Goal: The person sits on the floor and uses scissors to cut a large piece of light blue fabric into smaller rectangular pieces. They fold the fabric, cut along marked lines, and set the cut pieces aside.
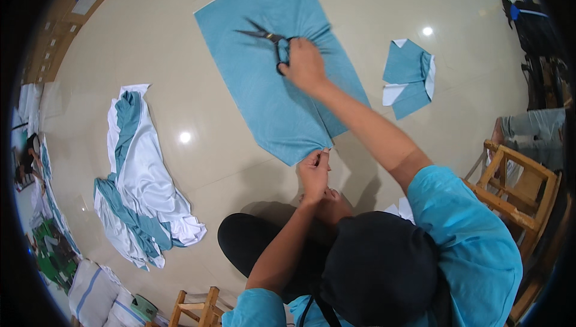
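A large piece of teal fabric lies on the tiled floor in front of me, creased at its right side and toward its lower corner. My right hand holds black scissors over its upper part, their blades apart. My left hand pinches the fabric's lower corner near my bare foot. To the right lies a smaller teal piece with white folded parts.
A white and teal fabric heap lies left. Wooden stools stand at lower right and bottom left. Cardboard boxes line the upper left, white sacks the lower left. Another person's legs show at the right edge.
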`<state>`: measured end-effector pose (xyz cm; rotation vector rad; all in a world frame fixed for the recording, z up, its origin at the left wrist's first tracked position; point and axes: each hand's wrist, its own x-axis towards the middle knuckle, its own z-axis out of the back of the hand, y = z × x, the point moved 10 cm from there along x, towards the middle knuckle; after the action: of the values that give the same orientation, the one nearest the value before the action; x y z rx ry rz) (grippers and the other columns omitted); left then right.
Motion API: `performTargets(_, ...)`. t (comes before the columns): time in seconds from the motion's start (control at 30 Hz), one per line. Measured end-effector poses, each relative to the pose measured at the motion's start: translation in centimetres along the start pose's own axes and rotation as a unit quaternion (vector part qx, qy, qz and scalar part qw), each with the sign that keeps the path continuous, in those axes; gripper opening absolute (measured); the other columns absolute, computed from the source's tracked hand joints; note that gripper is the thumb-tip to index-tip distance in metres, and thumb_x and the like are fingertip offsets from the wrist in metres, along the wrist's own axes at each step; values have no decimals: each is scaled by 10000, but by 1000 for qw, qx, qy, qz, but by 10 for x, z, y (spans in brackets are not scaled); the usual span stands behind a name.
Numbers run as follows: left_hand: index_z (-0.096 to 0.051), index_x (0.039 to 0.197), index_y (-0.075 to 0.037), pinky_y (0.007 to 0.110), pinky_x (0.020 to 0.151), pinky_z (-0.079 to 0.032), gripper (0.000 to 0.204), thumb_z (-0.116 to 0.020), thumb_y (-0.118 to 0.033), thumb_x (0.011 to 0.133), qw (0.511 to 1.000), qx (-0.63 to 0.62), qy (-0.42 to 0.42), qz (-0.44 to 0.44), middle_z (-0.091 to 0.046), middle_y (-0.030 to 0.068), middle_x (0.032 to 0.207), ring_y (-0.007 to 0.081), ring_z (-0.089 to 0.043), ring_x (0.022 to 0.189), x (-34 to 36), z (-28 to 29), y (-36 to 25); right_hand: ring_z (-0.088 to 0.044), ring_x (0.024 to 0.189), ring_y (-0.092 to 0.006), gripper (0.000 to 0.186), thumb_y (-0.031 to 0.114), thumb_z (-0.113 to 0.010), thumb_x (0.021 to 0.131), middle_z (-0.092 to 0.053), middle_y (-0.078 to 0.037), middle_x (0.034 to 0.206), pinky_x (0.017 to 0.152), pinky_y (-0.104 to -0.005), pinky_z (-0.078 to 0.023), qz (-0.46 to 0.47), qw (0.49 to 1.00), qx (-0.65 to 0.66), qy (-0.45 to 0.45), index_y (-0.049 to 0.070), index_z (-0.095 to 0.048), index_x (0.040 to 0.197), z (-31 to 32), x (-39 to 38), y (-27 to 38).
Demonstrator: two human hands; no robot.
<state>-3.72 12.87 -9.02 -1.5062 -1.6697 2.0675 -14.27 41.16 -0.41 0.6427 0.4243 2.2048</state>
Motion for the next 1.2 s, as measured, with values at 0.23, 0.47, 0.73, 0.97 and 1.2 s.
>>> performTargets(0.23, -791, 1156, 8, 251, 735, -528, 228, -729, -191, 1062, 975, 118, 187, -12, -688, -14, 819, 70, -636, 775, -15, -7, -22, -757, 1004, -413, 401, 111, -856, 775, -771, -252, 1057, 904, -475, -605, -90, 970, 221, 42, -66, -749, 1119, -13, -32, -15)
performTargets(0.47, -779, 1329, -78, 271, 700, -544, 339, -753, -184, 1008, 951, 281, 22, -127, -745, 9, 895, 76, -637, 769, -27, 112, -102, -767, 888, -265, 435, 239, -903, 814, -804, -156, 965, 831, -384, -602, -119, 928, 348, -58, -45, -781, 1121, 213, 27, -128)
performTargets(0.73, -763, 1322, -68, 245, 659, -465, 322, -686, -261, 1076, 990, 92, -96, -35, -735, 11, 960, 77, -583, 761, -2, 157, -78, -671, 730, -119, 205, 137, -837, 917, -758, -63, 840, 633, -304, -535, -130, 943, 281, -125, -20, -767, 1029, 384, 23, -154)
performTargets(0.97, -757, 1338, -81, 225, 655, -450, 319, -678, -255, 1083, 965, 216, -80, -123, -731, -6, 980, 61, -568, 766, -8, 160, -85, -738, 826, -205, 433, 346, -899, 882, -794, -93, 907, 782, -366, -589, -199, 965, 113, -126, -16, -780, 1087, 389, -143, -201)
performTargets(1.2, -759, 1349, -113, 218, 651, -446, 311, -672, -251, 1084, 976, 172, -100, -84, -742, -13, 1015, 62, -560, 768, -5, 161, -96, -732, 1008, -353, 756, 514, -978, 743, -738, -197, 1085, 881, -457, -577, -241, 970, 24, -32, -16, -671, 1186, 336, -401, -196)
